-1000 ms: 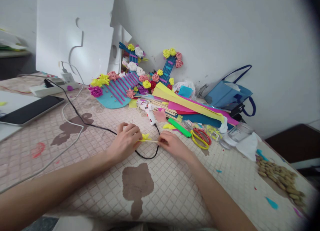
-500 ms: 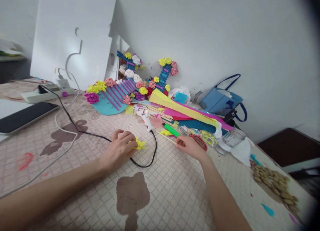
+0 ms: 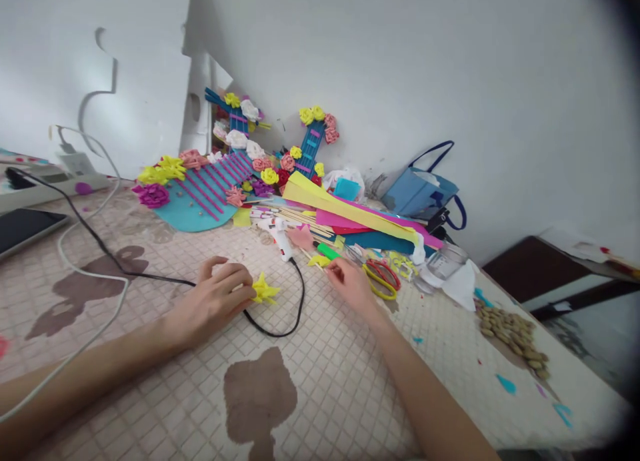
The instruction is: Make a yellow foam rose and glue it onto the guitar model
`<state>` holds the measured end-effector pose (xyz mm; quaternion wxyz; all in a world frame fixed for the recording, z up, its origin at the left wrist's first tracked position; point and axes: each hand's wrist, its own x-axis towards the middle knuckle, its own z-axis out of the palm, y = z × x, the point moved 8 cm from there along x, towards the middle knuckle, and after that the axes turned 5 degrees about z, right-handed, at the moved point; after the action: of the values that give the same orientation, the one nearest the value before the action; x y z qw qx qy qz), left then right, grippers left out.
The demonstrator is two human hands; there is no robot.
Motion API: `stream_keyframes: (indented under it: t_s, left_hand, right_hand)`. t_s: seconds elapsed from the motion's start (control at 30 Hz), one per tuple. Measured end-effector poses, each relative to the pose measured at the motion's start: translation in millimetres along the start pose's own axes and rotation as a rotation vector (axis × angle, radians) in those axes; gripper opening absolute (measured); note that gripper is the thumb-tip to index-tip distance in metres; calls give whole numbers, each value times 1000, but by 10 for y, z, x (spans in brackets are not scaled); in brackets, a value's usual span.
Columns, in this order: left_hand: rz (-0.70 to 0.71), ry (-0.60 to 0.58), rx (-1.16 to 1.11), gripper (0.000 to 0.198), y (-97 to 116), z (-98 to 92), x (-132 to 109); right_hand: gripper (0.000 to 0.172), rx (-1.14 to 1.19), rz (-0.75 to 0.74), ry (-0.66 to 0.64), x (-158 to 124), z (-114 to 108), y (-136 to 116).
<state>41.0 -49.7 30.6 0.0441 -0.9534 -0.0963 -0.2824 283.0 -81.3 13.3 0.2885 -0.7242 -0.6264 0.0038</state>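
Observation:
My left hand [image 3: 215, 298] rests on the tiled tablecloth, its fingers closed on a small yellow paper flower [image 3: 264, 291]. My right hand [image 3: 350, 281] lies further right, apart from the flower, with its fingers pinched together. What they hold is too small to make out. It sits just in front of a green marker [image 3: 327, 250] and beside yellow-and-red scissors [image 3: 380, 278]. A white glue gun [image 3: 280, 238] lies behind the flower, and its black cable [image 3: 295, 308] loops between my hands.
Coloured paper sheets [image 3: 360, 214] and a teal craft piece with paper flowers [image 3: 200, 198] are heaped by the wall. Around them are a glass jar [image 3: 443, 264], a blue bag [image 3: 420, 191], a pile of nuts [image 3: 510, 328], a dark tablet [image 3: 20, 224] and a power strip [image 3: 40, 184].
My hands held the flower and a thin stick together; my right hand has drawn away to the right towards the scissors. The left hand keeps the flower. The view has swung right.

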Motion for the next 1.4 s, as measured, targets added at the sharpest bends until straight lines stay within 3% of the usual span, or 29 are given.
stream_keyframes:
  t_s: [0.17, 0.37, 0.53, 0.63, 0.83, 0.93, 1.03, 1.17, 1.4]
  left_hand:
    - [20, -6, -23, 22, 75, 2, -7]
    - [-22, 21, -74, 12, 6, 43, -44]
    - [-67, 42, -122, 10, -28, 49, -52]
    - [-105, 39, -151, 9, -55, 62, -58]
    - [-141, 45, -207, 7, -104, 92, -77]
    - [-149, 52, -219, 8, -110, 95, -70]
    - [-156, 64, -209, 11, -104, 83, -60]
    - [-159, 69, -188, 12, -96, 71, -63]
    - [-152, 72, -172, 12, -99, 68, -75]
  right_hand:
    - [12, 211, -37, 60, 113, 23, -190]
    - [30, 208, -167, -1, 561, 370, -470]
    - [26, 228, -42, -102, 928, 768, -524]
    - [23, 256, -12, -105, 949, 818, -552]
    - [25, 400, 37, -83, 504, 459, -502]
    - [30, 604, 149, -85, 176, 228, -401]
    - [38, 608, 213, -149, -109, 89, -356]
    - [37, 501, 106, -314, -380, 54, -454]
    - [35, 326, -17, -374, -581, 71, -570]
